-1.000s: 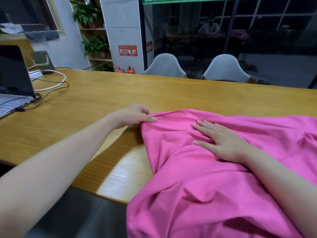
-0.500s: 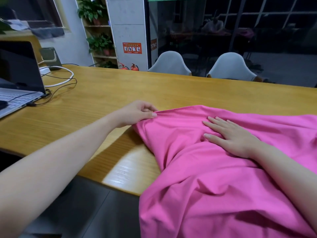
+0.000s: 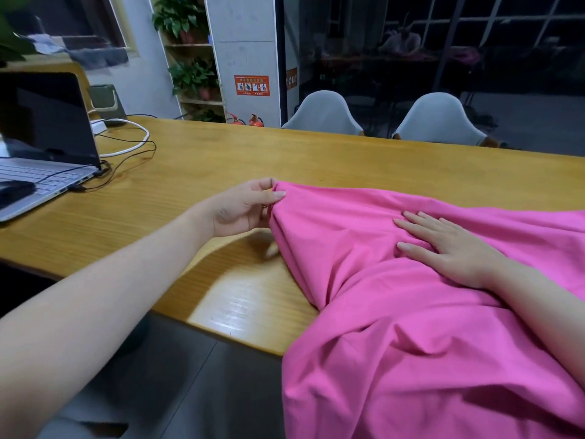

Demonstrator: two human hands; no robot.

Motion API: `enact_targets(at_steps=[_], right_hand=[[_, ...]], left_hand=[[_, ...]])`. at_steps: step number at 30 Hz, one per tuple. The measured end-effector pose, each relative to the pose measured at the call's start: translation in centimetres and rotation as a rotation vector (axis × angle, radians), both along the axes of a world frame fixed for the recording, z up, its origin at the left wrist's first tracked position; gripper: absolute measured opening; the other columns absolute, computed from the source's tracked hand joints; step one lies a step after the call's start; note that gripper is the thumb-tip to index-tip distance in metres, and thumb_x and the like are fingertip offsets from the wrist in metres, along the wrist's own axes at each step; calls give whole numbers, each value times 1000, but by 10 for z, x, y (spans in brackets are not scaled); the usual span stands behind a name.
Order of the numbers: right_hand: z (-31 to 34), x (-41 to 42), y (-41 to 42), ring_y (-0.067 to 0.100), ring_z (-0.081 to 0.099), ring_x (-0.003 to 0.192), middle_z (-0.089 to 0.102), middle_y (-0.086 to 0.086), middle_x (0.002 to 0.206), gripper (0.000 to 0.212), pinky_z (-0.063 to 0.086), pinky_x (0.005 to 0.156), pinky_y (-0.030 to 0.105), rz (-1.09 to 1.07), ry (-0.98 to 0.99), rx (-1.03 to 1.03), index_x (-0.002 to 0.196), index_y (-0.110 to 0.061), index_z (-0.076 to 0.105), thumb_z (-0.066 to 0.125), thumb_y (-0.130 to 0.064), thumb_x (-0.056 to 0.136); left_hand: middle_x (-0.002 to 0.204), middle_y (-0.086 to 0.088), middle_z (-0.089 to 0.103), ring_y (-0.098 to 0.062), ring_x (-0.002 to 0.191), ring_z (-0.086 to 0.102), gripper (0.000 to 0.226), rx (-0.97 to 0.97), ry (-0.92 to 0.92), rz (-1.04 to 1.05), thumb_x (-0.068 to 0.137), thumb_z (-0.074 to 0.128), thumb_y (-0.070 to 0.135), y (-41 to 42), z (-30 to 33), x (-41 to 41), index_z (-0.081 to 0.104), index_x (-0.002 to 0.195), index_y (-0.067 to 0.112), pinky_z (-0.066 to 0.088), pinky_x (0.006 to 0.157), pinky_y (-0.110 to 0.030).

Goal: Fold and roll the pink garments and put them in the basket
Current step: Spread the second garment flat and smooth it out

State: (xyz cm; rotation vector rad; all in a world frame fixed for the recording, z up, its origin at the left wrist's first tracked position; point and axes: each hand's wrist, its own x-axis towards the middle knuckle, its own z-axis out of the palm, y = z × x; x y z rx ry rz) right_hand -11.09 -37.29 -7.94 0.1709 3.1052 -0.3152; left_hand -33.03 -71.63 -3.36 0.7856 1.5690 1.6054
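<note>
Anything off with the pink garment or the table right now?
The pink garment is not lying flat: its near part hangs over the table edge, bunched in folds. The left hand pinches its far-left edge; the right hand presses flat on it. No basket is in view. Nothing looks damaged.

Long wooden table (image 3: 285,160), glossy near edge. Far side: two pale shell chairs (image 3: 323,114) against dark glass panes (image 3: 411,42). Left: open laptop (image 3: 41,147), trailing cables (image 3: 133,144). Far left: plant shelf (image 3: 190,58), white pillar (image 3: 247,42) with orange sign (image 3: 252,85). Grey floor (image 3: 190,375).
</note>
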Motion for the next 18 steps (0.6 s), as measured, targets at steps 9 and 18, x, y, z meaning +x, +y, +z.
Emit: enact_targets(at_steps=[9,18], right_hand=[[-1,-5,17,-1,2,154,8,-22,166,98,5,128,35,-2,14,3,155,-52,18,8,-101,70],[4,-7,24,4,15,154,25,-14,165,100,14,127,37,-28,52,-11,156,-43,31,18,-97,73]], left_hand=[[56,4,44,-11,53,37,24,-503,934,294,90,76,39,14,2,-37,67,79,20,30,57,-31],[81,2,72,-14,72,64,30,-623,651,120,81,86,31,-22,4,-37,70,101,15,47,73,-32]])
